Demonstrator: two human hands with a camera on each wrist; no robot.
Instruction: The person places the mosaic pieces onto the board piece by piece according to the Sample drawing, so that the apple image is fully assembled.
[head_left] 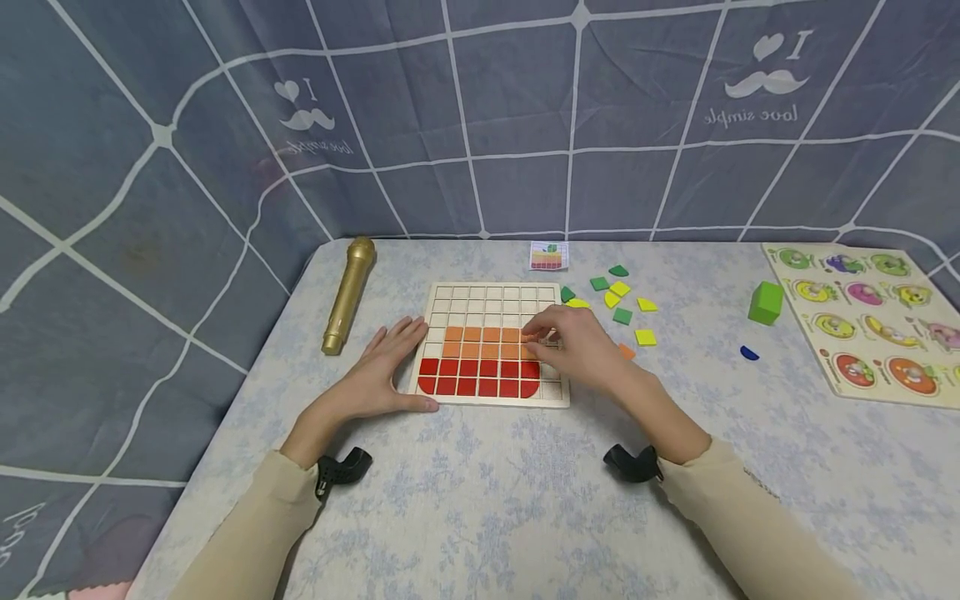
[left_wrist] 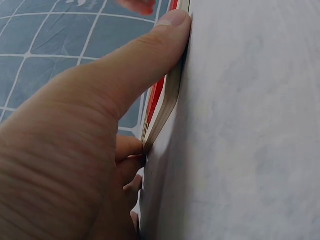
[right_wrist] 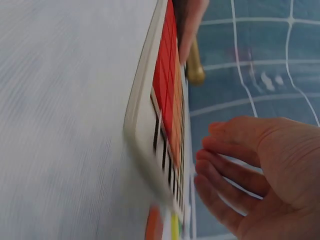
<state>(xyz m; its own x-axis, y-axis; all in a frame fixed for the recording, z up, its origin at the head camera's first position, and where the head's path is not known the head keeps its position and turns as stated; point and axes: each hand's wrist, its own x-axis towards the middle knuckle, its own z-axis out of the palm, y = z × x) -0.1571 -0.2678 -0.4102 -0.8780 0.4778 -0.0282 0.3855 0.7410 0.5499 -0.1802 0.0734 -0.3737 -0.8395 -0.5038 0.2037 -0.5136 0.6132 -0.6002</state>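
1. While the left hand [head_left: 378, 375] lies flat with straight fingers against the wooden grid board [head_left: 491, 346], it holds nothing.
2. Right hand [head_left: 581, 346] hovers over the board's right part; whether its curved fingers hold anything, I cannot tell.

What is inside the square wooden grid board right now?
The wooden grid board holds two rows of red tiles below orange tiles; upper cells sit bare. The right hand covers some right-side cells.
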